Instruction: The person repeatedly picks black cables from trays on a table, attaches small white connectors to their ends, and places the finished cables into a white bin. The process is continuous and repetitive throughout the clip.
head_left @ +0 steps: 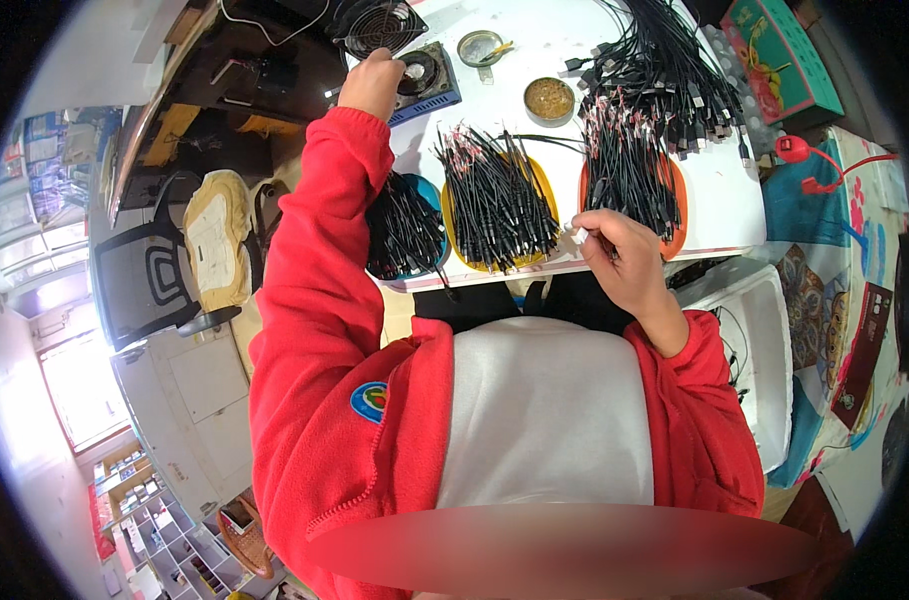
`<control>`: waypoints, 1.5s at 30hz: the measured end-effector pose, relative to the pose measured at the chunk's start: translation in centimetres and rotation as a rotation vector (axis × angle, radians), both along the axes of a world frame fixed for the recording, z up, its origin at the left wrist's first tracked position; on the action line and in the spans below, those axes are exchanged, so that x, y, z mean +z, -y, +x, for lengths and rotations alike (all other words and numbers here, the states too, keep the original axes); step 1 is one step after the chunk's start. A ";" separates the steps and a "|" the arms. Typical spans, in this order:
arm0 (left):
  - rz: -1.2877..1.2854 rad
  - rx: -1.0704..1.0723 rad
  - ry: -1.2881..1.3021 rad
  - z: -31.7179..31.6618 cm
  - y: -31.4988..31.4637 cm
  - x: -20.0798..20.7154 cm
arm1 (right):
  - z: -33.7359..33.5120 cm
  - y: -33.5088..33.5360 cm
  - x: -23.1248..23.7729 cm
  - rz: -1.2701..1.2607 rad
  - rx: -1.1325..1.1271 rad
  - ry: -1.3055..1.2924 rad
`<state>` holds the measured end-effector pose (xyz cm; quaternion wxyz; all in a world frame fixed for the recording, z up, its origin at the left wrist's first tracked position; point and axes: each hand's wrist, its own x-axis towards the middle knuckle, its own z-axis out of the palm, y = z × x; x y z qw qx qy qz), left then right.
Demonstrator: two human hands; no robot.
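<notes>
At the far left of the table, my left hand (pixel 373 86) is over the edge of a blue-sided metal device (pixel 438 100) with a round dark part on top. Its fingers are curled, and whatever they grip is hidden. In front of the orange tray (pixel 677 238), my right hand (pixel 624 262) pinches a small white piece (pixel 580 236) between thumb and finger. Bundles of black cables (pixel 496 200) with stripped reddish ends fill a yellow tray (pixel 548 190). More black cables (pixel 404 228) lie in a blue tray (pixel 440 200), and others (pixel 629 180) in the orange one.
A round tin (pixel 549 100) of brownish material and a small glass dish (pixel 480 48) stand mid-table. Behind the device is a black fan (pixel 376 25). Loose USB cables (pixel 664 70) are heaped at the back right. A white foam box (pixel 764 350) sits right of me.
</notes>
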<state>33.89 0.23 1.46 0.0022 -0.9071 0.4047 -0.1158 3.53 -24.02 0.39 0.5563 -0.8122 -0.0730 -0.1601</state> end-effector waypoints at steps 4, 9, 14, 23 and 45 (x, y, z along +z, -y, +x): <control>0.012 -0.006 0.018 0.3 0.1 -0.2 | -0.2 0.2 0.2 -0.018 0.025 -0.030; -0.146 0.046 -0.008 -0.5 0.1 0.3 | -0.9 0.2 0.4 -0.017 0.013 -0.036; -0.564 0.026 -0.191 -5.1 -0.1 3.4 | -1.9 -0.5 0.7 -0.015 0.008 -0.032; -1.489 -0.064 -1.509 -24.4 2.1 9.9 | -3.5 -4.7 3.0 0.322 0.365 0.052; -1.243 0.181 -1.448 -26.5 -2.9 1.5 | -30.5 14.8 -5.5 -0.278 -0.686 -0.868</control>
